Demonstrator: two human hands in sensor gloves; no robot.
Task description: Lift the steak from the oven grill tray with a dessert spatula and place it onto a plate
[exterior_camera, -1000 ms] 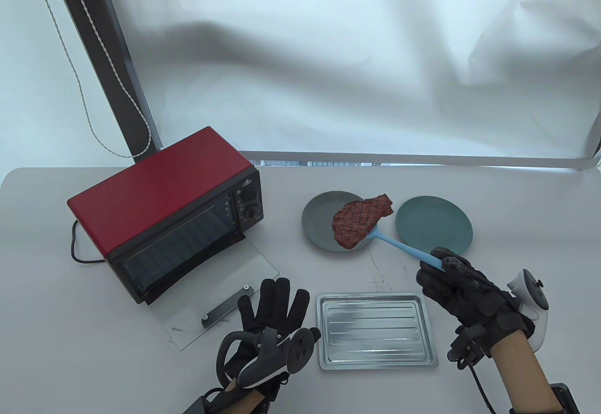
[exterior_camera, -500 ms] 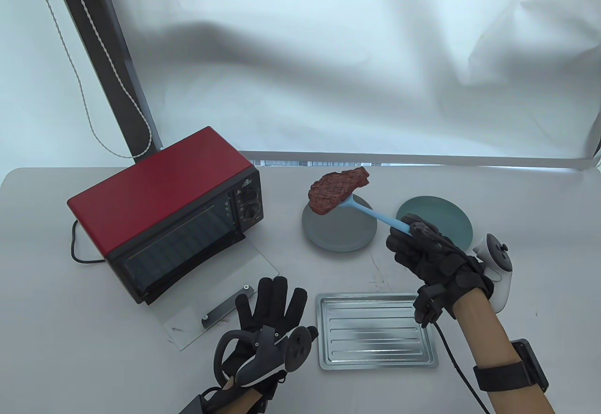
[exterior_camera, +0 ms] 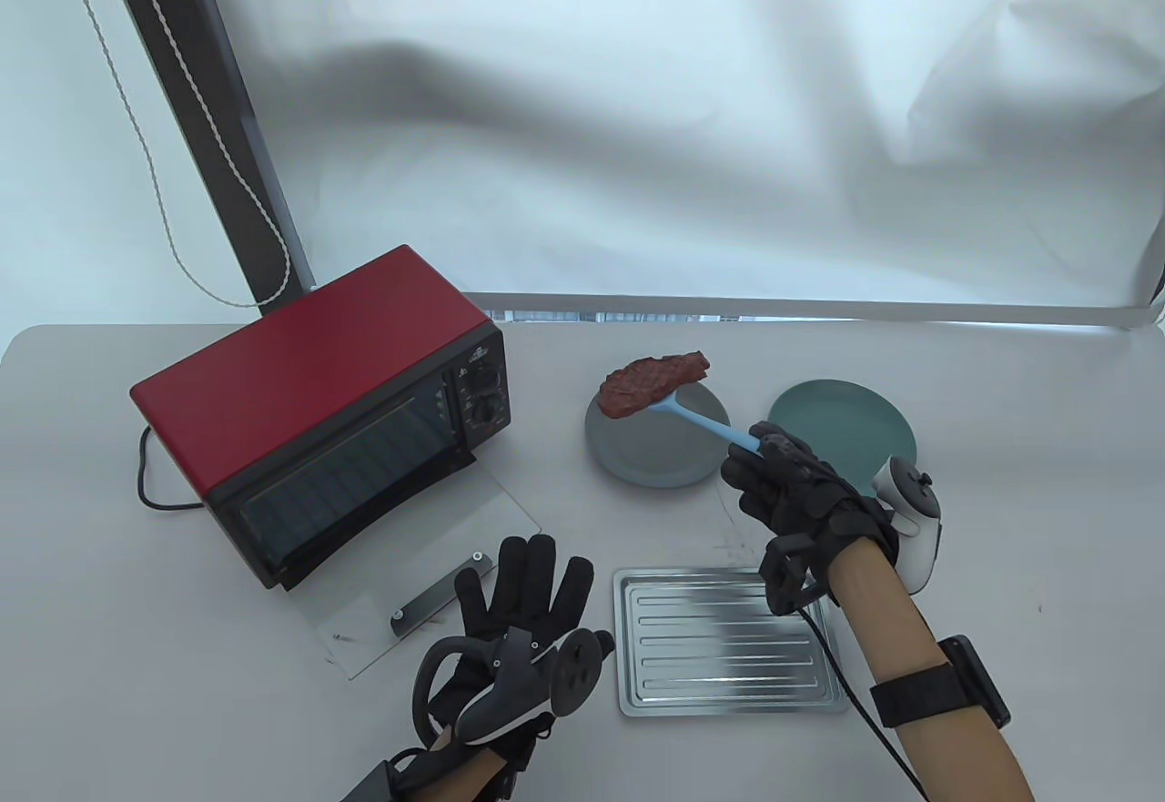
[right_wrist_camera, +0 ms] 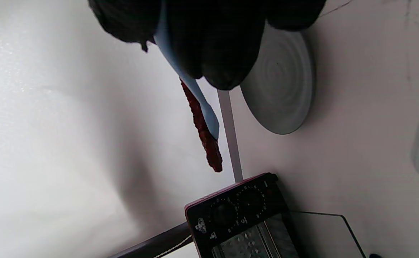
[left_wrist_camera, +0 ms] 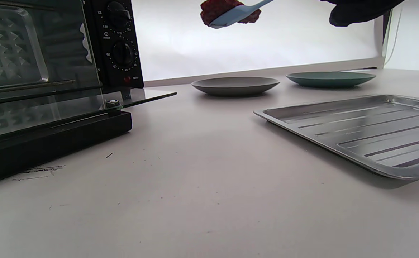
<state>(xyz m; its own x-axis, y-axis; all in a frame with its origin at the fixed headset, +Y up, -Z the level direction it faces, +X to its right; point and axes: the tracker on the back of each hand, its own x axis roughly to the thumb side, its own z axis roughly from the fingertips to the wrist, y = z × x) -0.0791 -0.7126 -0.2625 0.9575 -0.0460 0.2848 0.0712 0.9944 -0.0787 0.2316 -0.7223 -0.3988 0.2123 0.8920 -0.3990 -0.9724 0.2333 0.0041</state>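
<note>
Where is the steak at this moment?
In the table view the steak lies on the blue spatula held by the right hand, in the air over the grey plate, right of the oven.

The steak is cut off by the left wrist view's top edge.

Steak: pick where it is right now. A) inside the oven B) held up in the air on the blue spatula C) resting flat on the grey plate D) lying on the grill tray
B: the steak sits on the blue spatula gripped by the right hand, and the left wrist view shows it well above the grey plate, touching neither plate nor grill tray.
</note>
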